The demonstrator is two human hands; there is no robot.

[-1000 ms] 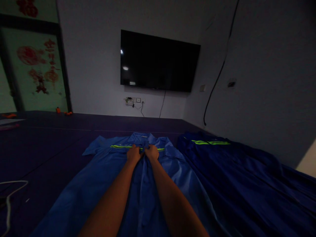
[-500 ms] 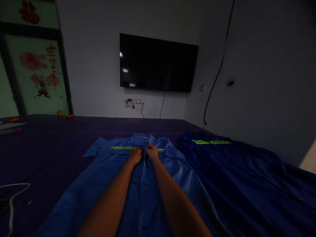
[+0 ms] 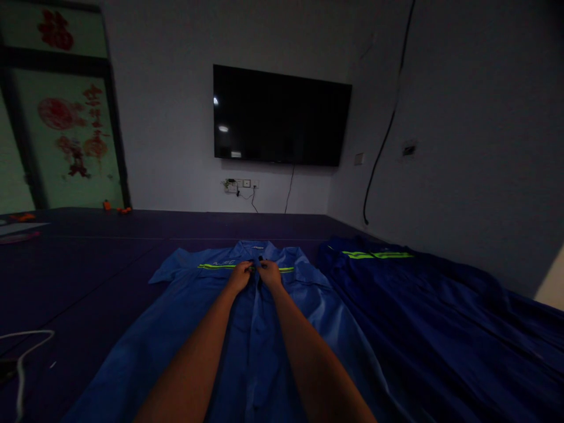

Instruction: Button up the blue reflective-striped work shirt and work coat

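Note:
A light blue work shirt (image 3: 185,305) with a yellow-green reflective stripe lies flat on the dark purple floor mat (image 3: 79,264), collar away from me. My left hand (image 3: 240,275) and my right hand (image 3: 269,272) are side by side on the shirt's front placket at stripe height. Both have their fingers pinched together on the fabric edges near a button. My forearms stretch out over the shirt's middle and hide part of the placket.
A darker blue garment (image 3: 418,317) with the same kind of stripe lies right of the shirt, along the wall. A black television (image 3: 279,116) hangs on the far wall above a socket with cables. A white cable (image 3: 22,352) lies at the left edge.
Both hands have crept slightly up the placket toward the collar, still pinched on the fabric. The view has tilted down a little.

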